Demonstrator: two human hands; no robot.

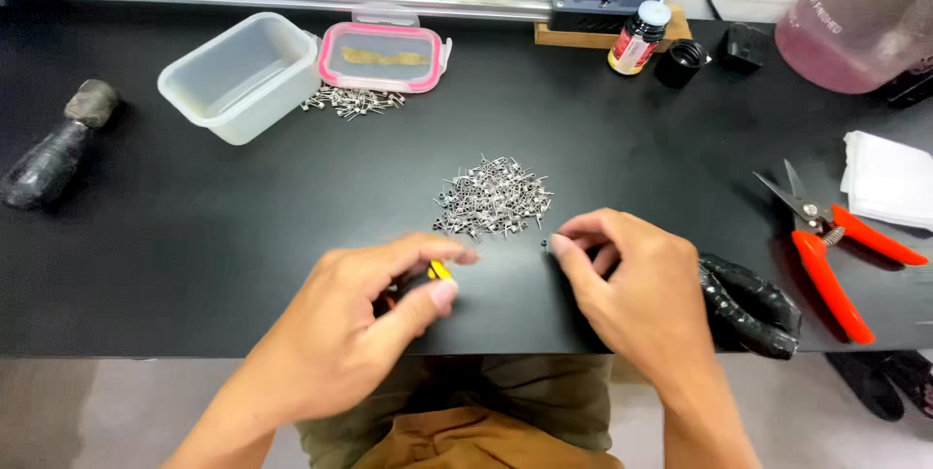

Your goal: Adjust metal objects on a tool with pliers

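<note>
Fingers (562, 243) beside sprawling pile of metal pieces (491, 199)

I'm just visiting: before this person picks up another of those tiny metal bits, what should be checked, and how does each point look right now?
1. Pile of small metal pieces lies just ahead of both hands: ok.
2. Right hand fingertips pinch something tiny near the pile's edge; whether it is one piece: cannot tell.
3. Left hand grips a small yellow-tipped tool; its working end is hidden: cannot tell.
4. Clear plastic tub stands open at the far left: ok.
5. Orange-handled snips lie apart from both hands on the right: ok.
6. Black table has bare space between hands and pile: ok.
</note>
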